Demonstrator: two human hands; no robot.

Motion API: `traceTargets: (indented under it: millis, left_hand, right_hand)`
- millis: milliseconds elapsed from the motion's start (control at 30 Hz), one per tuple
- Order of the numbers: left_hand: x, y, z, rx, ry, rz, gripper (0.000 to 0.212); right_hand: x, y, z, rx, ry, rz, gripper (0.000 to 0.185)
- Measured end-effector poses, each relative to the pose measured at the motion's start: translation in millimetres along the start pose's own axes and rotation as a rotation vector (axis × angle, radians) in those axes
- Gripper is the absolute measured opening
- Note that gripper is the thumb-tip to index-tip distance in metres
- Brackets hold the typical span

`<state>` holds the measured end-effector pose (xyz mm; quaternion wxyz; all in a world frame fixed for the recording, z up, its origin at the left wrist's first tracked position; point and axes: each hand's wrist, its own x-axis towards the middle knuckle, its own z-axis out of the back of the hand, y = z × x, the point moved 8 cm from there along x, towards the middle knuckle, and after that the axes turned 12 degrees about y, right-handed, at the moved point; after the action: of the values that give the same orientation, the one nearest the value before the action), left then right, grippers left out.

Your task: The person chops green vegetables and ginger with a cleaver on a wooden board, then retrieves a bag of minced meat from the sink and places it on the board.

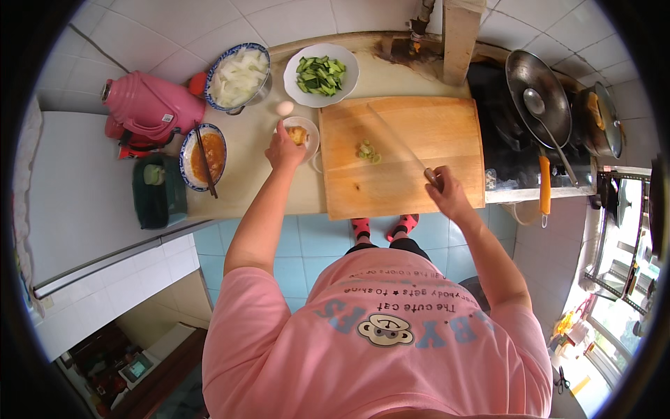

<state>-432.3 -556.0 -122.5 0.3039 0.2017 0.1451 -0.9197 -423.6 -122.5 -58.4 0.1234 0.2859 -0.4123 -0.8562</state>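
In my right hand (447, 193) is the handle of a kitchen knife (398, 137); its motion-blurred blade points up and left over the wooden cutting board (403, 183). Several light green slices (368, 152) lie on the board, left of the blade. My left hand (286, 149) reaches over a small white bowl (309, 131), its fingers at a yellow-brown piece of food (297, 135); whether they grip it is unclear. An egg (284, 108) lies on the counter just behind the bowl.
Behind stand a white plate of cut green vegetable (343, 94) and a bowl of pale slices (238, 78). Left are a bowl of orange-red liquid (213, 154) with chopsticks, a pink thermos (152, 102) and a dark green bin (157, 204). A wok (557, 89) with a ladle sits on the right stove.
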Motion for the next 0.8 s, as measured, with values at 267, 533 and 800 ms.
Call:
traceTargets:
  millis: [267, 533, 800]
  left_hand:
    - [2.8, -2.5, -2.8, -0.078, -0.085, -0.005, 0.091]
    - [23.3, 27.1, -9.3, -0.272, -0.062, 0.036, 0.095]
    - [40.3, 59.6, -20.0, -1.18, 0.184, -0.039, 0.09]
  right_hand:
    - [-16.9, 27.7, -58.3, 0.053, 0.321, -0.086, 0.035]
    - [-7.9, 9.9, -48.2, 0.014, 0.264, -0.105, 0.036]
    - [-5.9, -2.8, -36.3, 0.043, 0.247, -0.14, 0.036]
